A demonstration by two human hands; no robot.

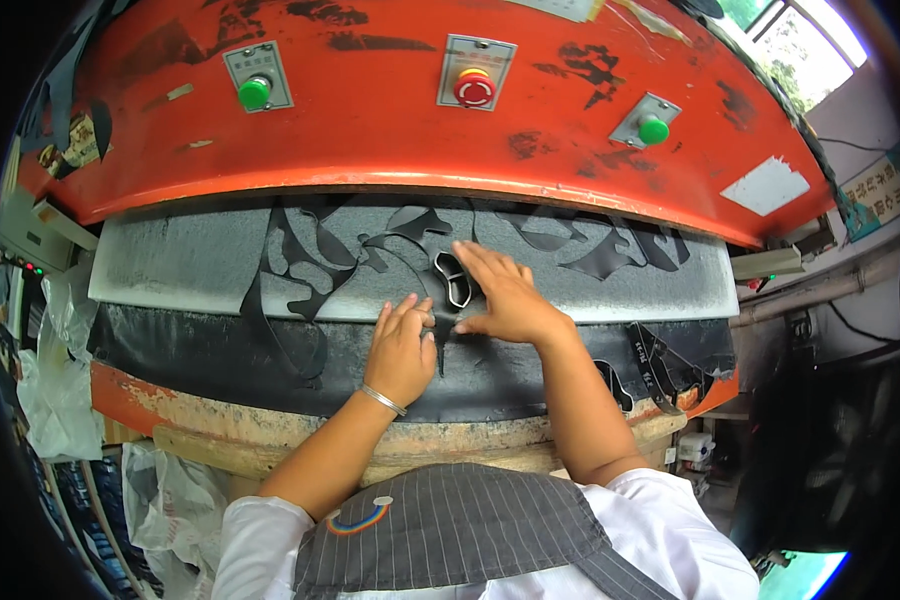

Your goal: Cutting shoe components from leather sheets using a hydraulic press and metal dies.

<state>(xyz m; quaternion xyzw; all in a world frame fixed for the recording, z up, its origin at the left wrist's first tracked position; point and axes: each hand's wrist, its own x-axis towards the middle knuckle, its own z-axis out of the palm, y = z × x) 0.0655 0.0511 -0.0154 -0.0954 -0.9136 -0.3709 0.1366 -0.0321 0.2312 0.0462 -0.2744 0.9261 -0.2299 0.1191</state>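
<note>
A small metal cutting die [454,281], a curved outline with a crossbar inside, stands on a scrap of black sheet material [447,325] near the front of the pale cutting board [180,262]. My right hand [515,300] reaches around its right side, fingers at the far end and thumb near the close end, gripping it. Just left of the scrap, my left hand [402,350] rests palm down, its fingers slightly bent and apart, with the thumb beside the scrap's edge. Whether its fingertips pinch the material is hard to see.
Black cut-out offcuts [305,265] lie across the board. Larger dies [660,365] stand at the front right. Above hangs a red press beam [370,130] with a red stop button [474,89] and two green buttons [255,94]. A worn wooden edge [300,445] runs in front.
</note>
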